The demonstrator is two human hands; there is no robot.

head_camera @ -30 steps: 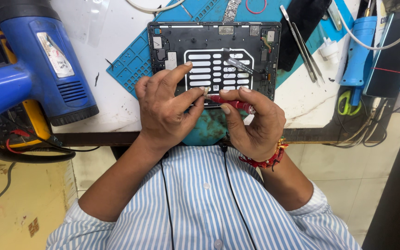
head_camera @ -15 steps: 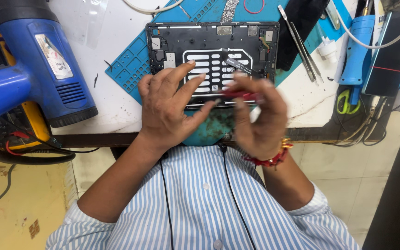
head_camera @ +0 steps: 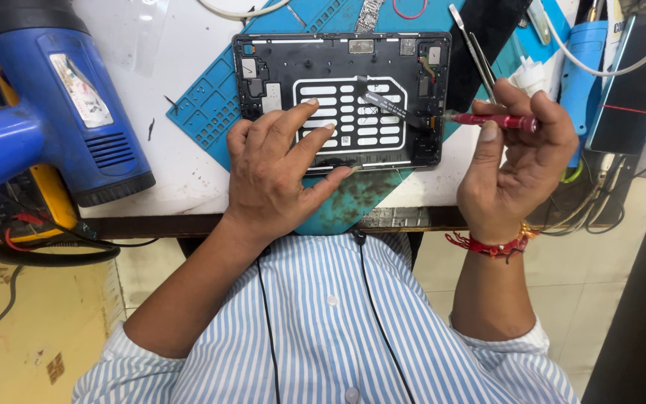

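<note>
An opened black tablet frame [head_camera: 342, 60] lies on a blue work mat [head_camera: 211, 112] on the white bench. My left hand [head_camera: 274, 168] rests flat on the frame's near edge, fingers spread, holding it down. My right hand [head_camera: 521, 150] sits at the frame's right side and grips a thin red screwdriver [head_camera: 499, 120]. The tool lies level and its tip points left at the frame's right edge. A dark flex strip [head_camera: 386, 105] lies across the slotted middle of the frame.
A large blue heat gun [head_camera: 54, 97] stands at the left of the bench. Metal tweezers [head_camera: 476, 52], a blue tool [head_camera: 581, 75], a dark phone [head_camera: 629, 82] and cables crowd the right side. The bench's front edge [head_camera: 151, 223] runs just below my hands.
My right hand has moved from the frame's near edge out to its right side, carrying the red screwdriver. My left hand has stayed on the frame.
</note>
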